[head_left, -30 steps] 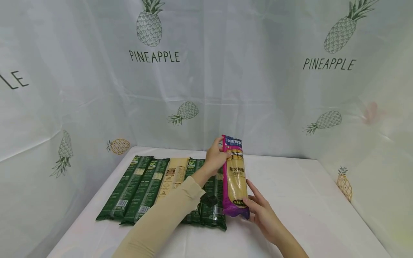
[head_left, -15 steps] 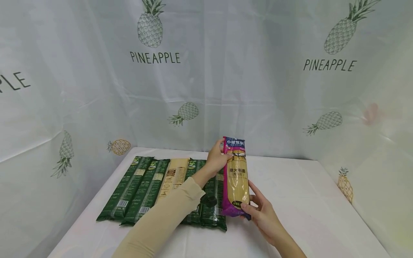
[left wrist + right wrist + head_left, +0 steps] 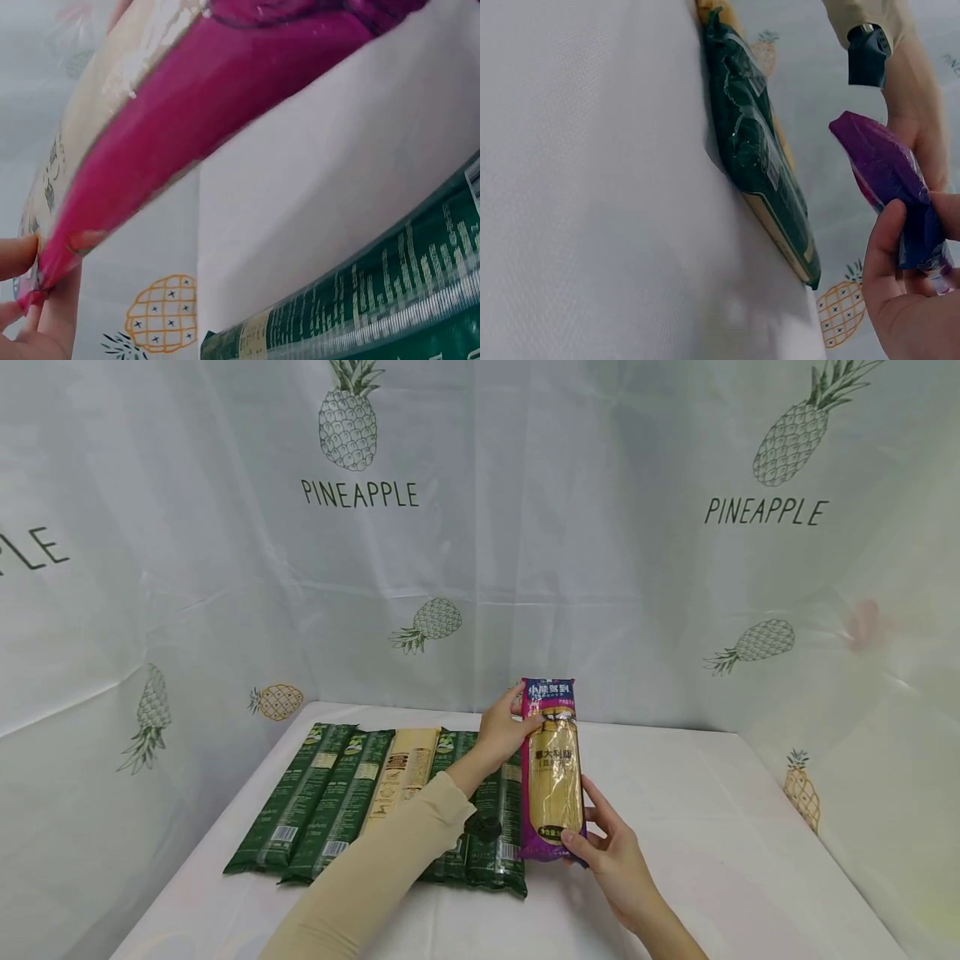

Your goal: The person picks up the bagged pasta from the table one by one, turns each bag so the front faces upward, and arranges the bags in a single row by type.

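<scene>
Work on the row seems well advanced: four dark green, long, flat plastic packs (image 3: 292, 797) and one cream-yellow pack of the same long shape (image 3: 401, 768) lie side by side on the white cloth-covered table (image 3: 675, 827), the cream-yellow one in the middle. These five I judge as already arranged, since neither hand holds them.

What is left, as I judge, concerns the glossy pasta pack with pink-purple edges, a dark blue top and a clear window of yellow noodles (image 3: 555, 768). It is in the air, just to the right of the row, and not yet set down; the left wrist view shows a gap between it and the table.

The person's left hand (image 3: 501, 727) pinches its upper left corner, the thumb on the front. The person's right hand (image 3: 618, 864) grips the lower right corner between thumb and fingers. The printed front faces the head camera (so its text is readable upright there). The beige left sleeve (image 3: 375, 868) hides part of the row, therefore I cannot see every pack whole.
</scene>
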A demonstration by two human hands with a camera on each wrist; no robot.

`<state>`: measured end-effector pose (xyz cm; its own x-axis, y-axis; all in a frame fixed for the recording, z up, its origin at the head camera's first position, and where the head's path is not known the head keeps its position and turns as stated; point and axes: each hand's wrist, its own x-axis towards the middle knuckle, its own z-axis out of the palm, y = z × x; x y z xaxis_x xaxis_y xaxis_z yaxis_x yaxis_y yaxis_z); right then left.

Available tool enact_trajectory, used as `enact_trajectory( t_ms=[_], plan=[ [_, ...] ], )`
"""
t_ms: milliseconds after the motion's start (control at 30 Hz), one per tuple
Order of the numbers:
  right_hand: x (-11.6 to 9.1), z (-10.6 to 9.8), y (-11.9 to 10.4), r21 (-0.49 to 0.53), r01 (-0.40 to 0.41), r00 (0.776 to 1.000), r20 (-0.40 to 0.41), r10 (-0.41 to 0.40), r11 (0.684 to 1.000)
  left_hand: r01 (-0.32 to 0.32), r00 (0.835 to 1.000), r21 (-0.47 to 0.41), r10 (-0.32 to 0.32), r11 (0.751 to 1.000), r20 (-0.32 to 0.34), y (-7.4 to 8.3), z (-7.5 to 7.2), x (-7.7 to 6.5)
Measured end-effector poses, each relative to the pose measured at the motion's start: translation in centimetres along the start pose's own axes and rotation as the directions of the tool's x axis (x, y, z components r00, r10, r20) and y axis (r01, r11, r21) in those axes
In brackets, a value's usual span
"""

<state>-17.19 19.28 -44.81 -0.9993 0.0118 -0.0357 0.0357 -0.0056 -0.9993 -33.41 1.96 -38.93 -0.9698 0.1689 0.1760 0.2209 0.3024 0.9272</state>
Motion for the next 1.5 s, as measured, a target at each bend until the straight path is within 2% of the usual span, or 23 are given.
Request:
enact_trajectory(
  t_ms=[267, 633, 867, 1267, 1500],
  plan=[
    [-0.2, 0.1, -0.9, -0.087, -0.023, 1.0, -0.021, 0.021, 0.996, 0.035, 0.999, -0.031, -0.036, 0.999, -0.017, -0.2, 0.2, 0.0],
    [-0.3, -1.4, -0.7, -0.123, -0.071, 0.997, -0.025, 0.068, 0.99, 0.101, 0.994, -0.166, -0.093, 0.981, 0.054, -1.3, 1.0, -0.1],
    [-0.5, -3.0, -0.3, -0.133, -0.088, 0.996, -0.024, 0.086, 0.987, 0.109, 0.992, -0.193, -0.094, 0.975, 0.088, -1.5, 2.2, -0.1],
    [-0.9, -5.9, -0.3, -0.153, -0.106, 0.994, -0.021, 0.104, 0.983, 0.137, 0.989, -0.277, -0.115, 0.951, 0.094, -1.4, 5.0, 0.1],
    [-1.1, -7.1, -0.3, -0.155, -0.135, 0.991, -0.042, 0.13, 0.979, 0.133, 0.99, -0.276, -0.116, 0.952, 0.075, -1.4, 6.6, 0.3]
  ],
)
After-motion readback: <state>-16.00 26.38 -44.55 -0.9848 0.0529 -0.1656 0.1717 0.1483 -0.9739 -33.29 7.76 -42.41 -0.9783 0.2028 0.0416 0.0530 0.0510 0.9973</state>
